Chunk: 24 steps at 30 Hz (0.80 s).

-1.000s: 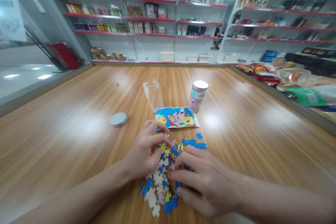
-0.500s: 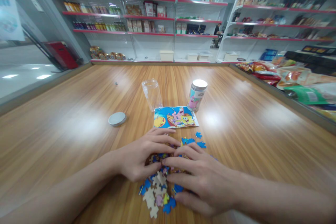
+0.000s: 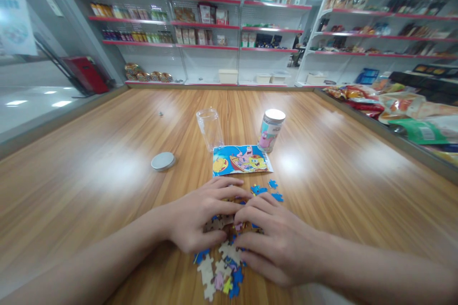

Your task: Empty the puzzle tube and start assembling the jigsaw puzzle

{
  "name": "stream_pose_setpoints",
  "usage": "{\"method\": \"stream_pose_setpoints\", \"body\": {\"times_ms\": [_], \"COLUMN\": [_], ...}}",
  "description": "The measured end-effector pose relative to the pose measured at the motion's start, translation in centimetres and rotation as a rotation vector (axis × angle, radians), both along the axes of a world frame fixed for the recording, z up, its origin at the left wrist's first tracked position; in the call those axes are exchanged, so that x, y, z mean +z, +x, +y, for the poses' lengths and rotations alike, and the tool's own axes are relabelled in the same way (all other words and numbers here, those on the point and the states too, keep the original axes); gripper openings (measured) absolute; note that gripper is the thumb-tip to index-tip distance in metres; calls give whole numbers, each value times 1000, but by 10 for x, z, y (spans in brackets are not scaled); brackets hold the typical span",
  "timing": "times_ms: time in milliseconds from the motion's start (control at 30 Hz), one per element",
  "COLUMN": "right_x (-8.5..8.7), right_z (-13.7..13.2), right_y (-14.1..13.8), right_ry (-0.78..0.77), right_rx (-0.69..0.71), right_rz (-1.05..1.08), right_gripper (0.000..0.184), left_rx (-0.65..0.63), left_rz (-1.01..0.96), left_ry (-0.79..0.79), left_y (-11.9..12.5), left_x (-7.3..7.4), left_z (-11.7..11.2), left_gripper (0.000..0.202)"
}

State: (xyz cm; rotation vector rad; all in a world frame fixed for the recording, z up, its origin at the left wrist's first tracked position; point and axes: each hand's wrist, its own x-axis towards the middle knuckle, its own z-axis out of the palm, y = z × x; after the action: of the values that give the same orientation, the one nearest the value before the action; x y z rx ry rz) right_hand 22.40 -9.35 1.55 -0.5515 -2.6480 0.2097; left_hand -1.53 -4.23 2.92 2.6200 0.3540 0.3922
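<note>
1. Head view, hands. Your left hand [image 3: 200, 212] is open, its fingers spread and loosely bent over the puzzle pieces [image 3: 228, 250]; your right hand [image 3: 281, 240], likewise open and curved, covers them from the other side. The fingertips come close together; whether any presses on a piece cannot be told.
2. Head view, pieces. The heap lies midway between the left and right edges of the wooden table [image 3: 343, 186], on the side nearest you. Cream backs and blue, pink and yellow faces show; a few blue pieces lie beyond your right fingers.
3. Head view, surroundings. Toward the far edge from your hands lies the picture sheet [image 3: 246, 159]. Behind its left corner stands a clear jar [image 3: 210, 129]; at its right, a lidded jar [image 3: 271, 133]. A round lid [image 3: 163, 161] lies toward the table's left edge.
</note>
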Motion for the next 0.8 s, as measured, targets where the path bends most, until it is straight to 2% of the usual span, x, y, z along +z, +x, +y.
{"method": "stream_pose_setpoints", "body": {"times_ms": [333, 467, 667, 800], "right_x": [2, 0, 4, 4], "right_z": [0, 0, 1, 1], "right_y": [0, 2, 3, 3], "right_ry": [2, -25, -22, -34], "right_rx": [28, 71, 99, 130], "right_rz": [-17, 5, 15, 83], "right_gripper": [20, 31, 9, 7], "left_rx": [-4, -21, -26, -22], "left_rz": [61, 68, 63, 75], "left_ry": [-33, -28, -2, 19], "left_y": [-1, -1, -1, 0], "left_x": [3, 3, 0, 2], "left_z": [-1, 0, 1, 1], "left_gripper": [56, 59, 69, 74]}}
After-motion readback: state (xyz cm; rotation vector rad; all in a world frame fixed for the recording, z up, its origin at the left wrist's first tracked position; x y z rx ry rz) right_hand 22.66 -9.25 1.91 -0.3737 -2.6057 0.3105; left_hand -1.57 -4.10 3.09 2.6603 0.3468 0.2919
